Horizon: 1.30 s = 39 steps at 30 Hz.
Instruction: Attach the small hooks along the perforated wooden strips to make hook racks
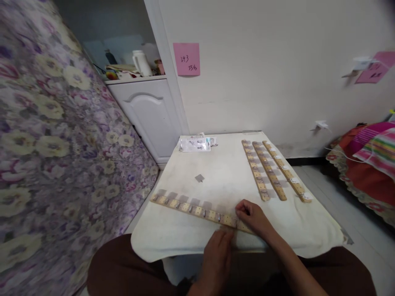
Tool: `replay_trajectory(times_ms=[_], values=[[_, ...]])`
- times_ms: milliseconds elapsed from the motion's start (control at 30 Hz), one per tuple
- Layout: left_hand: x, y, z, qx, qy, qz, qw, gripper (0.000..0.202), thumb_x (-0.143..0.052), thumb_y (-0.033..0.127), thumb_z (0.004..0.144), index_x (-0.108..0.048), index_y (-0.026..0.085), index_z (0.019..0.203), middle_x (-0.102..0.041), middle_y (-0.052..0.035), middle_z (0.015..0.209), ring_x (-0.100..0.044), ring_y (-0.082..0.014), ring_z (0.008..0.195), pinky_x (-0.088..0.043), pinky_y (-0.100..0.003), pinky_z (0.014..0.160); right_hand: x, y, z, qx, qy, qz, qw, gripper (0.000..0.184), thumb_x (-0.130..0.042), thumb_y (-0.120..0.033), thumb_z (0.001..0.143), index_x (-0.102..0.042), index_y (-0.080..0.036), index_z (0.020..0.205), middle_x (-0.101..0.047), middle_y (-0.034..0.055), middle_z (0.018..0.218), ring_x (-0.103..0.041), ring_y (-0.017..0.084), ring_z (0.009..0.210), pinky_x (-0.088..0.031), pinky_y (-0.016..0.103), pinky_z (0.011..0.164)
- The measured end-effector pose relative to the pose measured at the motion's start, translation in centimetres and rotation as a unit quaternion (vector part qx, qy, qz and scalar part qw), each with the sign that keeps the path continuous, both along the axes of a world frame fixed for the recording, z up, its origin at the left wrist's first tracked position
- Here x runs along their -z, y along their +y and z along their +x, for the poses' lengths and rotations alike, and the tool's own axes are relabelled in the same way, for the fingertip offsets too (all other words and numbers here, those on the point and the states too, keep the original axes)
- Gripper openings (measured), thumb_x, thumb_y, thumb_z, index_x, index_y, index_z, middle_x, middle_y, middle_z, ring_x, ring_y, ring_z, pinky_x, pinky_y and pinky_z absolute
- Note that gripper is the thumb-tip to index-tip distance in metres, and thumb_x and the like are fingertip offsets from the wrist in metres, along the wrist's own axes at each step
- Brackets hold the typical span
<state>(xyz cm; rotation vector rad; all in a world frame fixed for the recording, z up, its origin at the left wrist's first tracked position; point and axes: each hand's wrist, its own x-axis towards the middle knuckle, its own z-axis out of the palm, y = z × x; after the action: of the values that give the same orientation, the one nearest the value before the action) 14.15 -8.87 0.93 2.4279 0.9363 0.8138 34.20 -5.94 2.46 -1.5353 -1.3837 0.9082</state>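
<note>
A long wooden strip (199, 211) lies aslant along the near side of the cloth-covered table. Small metal fittings are set along it, with thin clear or greyish tabs standing out from several. My right hand (251, 216) is closed in a pinch over the strip's right end; whatever is between its fingertips is too small to make out. Lower down, my left hand (217, 248) rests at the table's near edge, fingers stretched forward to the strip's front side, palm down. A small grey square piece (199, 178) lies flat beyond the strip.
Three more wooden strips (269, 170) with fittings lie at the table's right. Clear packaging (195, 144) is at the back left. A white wall (247, 82) stands behind, a flowered curtain (61, 144) at left, and a cabinet (151, 111) beside it. Bedding (370, 152) is at right.
</note>
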Motion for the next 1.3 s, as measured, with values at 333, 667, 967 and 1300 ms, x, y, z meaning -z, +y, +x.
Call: replay_trajectory(times_ms=[333,667,967,1300], values=[[0.9,0.0,-0.2,-0.008,0.049,0.02,0.999,0.054,-0.038,0.005,0.085,-0.035,0.021,0.137,-0.058,-0.011,0.109,-0.051,-0.0224,0.097,-0.048,-0.043,0.083,0.1,0.3,-0.3,0.025,-0.031,-0.017,0.999,0.007,-0.053,-0.022,0.072,-0.059,-0.018,0.073,-0.058,-0.0017,0.063,-0.052,0.014,0.061,-0.039,0.024,0.058],[1.6,0.1,-0.1,-0.031,0.115,0.023,0.993,0.058,-0.046,0.004,0.083,-0.034,0.021,0.137,-0.057,-0.0104,0.115,-0.05,-0.0231,0.1,-0.046,-0.043,0.086,0.4,0.4,-0.4,0.033,-0.038,-0.02,0.999,0.006,-0.054,-0.023,0.071,-0.058,-0.019,0.071,-0.058,-0.0019,0.062,-0.053,0.014,0.061,-0.038,0.024,0.057],[0.9,0.1,0.1,-0.028,0.149,0.013,0.988,0.06,-0.047,0.004,0.082,-0.033,0.02,0.137,-0.057,-0.0103,0.115,-0.051,-0.0234,0.099,-0.045,-0.042,0.085,0.1,0.2,-0.5,0.033,-0.037,-0.024,0.999,0.007,-0.053,-0.023,0.072,-0.058,-0.019,0.071,-0.057,-0.0024,0.061,-0.053,0.014,0.06,-0.038,0.024,0.057],[1.1,0.1,0.1,-0.025,0.134,0.018,0.991,0.06,-0.046,0.004,0.081,-0.033,0.021,0.137,-0.057,-0.0095,0.113,-0.05,-0.023,0.097,-0.045,-0.042,0.084,0.5,0.3,-0.2,0.031,-0.023,-0.021,0.999,0.006,-0.053,-0.022,0.071,-0.058,-0.018,0.07,-0.056,-0.0025,0.061,-0.052,0.013,0.059,-0.039,0.023,0.056]])
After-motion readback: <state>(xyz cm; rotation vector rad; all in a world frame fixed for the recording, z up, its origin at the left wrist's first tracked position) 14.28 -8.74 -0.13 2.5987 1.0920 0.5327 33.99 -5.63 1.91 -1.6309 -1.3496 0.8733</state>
